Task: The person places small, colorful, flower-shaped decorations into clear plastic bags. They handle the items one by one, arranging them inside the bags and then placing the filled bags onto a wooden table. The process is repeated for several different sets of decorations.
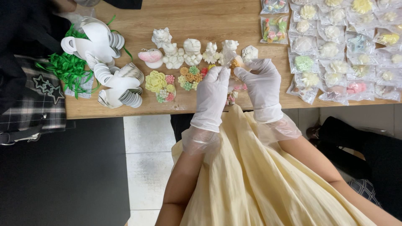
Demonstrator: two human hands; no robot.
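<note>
My left hand (212,97) and my right hand (263,86), both in thin white gloves, meet over the front edge of a wooden table (188,21). Between their fingertips they pinch a small clear bag (233,62) with a little orange piece inside. Just left of my hands lie small flower-shaped pieces: a yellow-green one (155,80) and a cluster of orange, green and pink ones (190,78). Behind them stands a row of white animal figurines (184,52), one with a pink top (150,56).
Many clear bags holding pale flower pieces (335,46) cover the table's right side. On the left lie rolls of white sticker tape (113,71) and green ribbon (69,67). A person in dark and plaid clothes (25,83) is at the far left. My yellow skirt (259,175) fills the foreground.
</note>
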